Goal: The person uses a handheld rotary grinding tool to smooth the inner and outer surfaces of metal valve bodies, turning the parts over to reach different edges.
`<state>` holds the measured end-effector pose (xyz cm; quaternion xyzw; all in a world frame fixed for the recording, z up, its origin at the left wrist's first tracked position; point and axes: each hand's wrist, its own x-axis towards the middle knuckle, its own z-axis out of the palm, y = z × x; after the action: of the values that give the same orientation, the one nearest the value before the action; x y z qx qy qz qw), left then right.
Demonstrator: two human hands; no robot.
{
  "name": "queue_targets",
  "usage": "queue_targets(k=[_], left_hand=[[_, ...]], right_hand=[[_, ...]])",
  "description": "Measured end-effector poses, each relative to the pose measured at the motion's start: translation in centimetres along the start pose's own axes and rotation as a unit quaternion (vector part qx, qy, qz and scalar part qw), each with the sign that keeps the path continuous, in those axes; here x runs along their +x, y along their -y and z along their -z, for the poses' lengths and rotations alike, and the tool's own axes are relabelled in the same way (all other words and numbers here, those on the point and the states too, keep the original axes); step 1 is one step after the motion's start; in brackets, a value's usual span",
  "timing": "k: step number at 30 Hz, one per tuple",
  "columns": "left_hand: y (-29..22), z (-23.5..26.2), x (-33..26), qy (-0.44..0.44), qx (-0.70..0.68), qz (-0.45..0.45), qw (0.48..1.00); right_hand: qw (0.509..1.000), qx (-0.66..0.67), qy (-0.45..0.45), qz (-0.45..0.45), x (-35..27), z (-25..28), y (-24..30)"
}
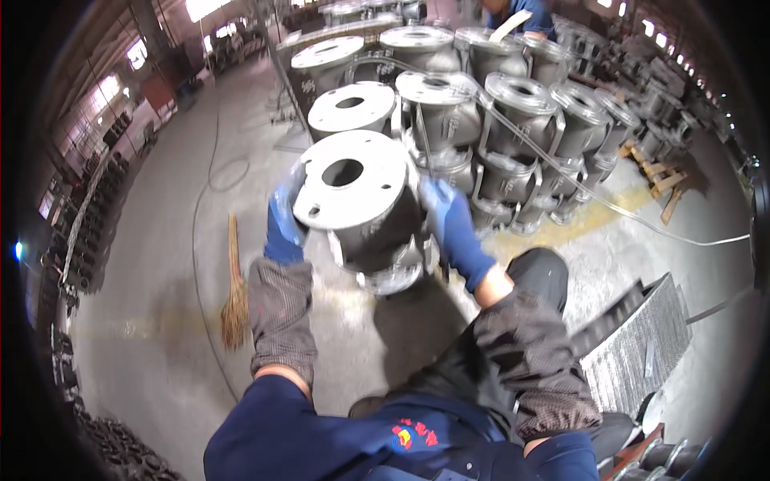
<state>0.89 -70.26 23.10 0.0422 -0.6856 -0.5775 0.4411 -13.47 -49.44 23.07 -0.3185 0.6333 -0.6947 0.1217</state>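
Note:
A grey metal flanged valve body (pixel 377 228) is between my hands in front of me, its pale round top flange with a dark centre hole tilted up toward me. My left hand (pixel 284 215), in a blue glove, grips the flange's left side. On the opposite side my right hand (pixel 449 220), gloved in blue too, grips it, slightly blurred, with its fingers partly hidden. The casting appears lifted, with a dark shadow on the floor below it. Right behind it stands another valve body (pixel 350 107) with a similar pale flange.
Stacked valve bodies (pixel 521 120) fill the area ahead and to the right, with a hose (pixel 577 188) draped across. A straw broom (pixel 234 305) and a cable (pixel 196 264) lie on the left floor. A silvery ribbed box (pixel 642 345) is at right. Another person (pixel 541 18) is at the back.

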Motion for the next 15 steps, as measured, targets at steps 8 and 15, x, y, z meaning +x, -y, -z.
queue_targets(k=[8, 15], left_hand=[[0.1, -4.0, -6.1, -0.031, -0.243, 0.176, 0.953], [-0.3, -14.5, -9.1, 0.139, -0.180, 0.099, 0.969]], right_hand=[[0.990, 0.090, -0.086, -0.059, -12.8, 3.7, 3.5], [0.966, 0.019, -0.244, -0.087, -19.3, 11.0, 6.7]])
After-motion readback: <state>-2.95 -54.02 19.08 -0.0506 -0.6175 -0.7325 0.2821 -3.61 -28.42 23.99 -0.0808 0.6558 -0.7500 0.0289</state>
